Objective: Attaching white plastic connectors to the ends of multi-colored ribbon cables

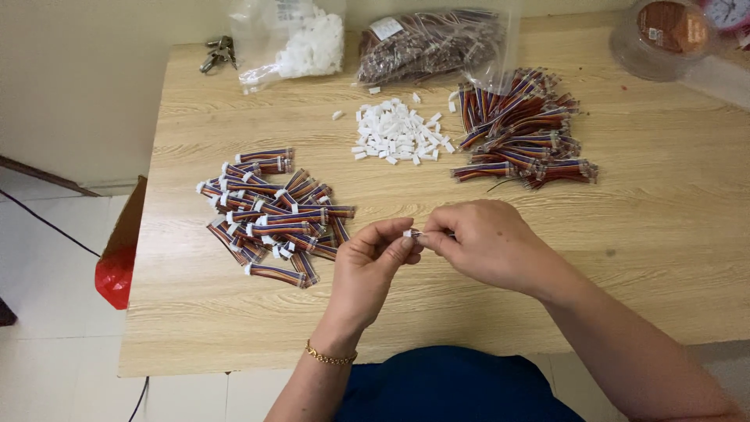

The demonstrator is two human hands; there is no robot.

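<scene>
Connector (408, 233), small and white, sits pinched between both hands: left hand (373, 262) and right hand (486, 244) together above the tabletop (648, 234). Wires seem hidden; a loose pinch could drop it among finished bundles (273, 215).

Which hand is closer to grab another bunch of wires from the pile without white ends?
The right hand, probably. The loose wire pile lies up on its side, while the left hand sits nearer the finished bundles.
</scene>
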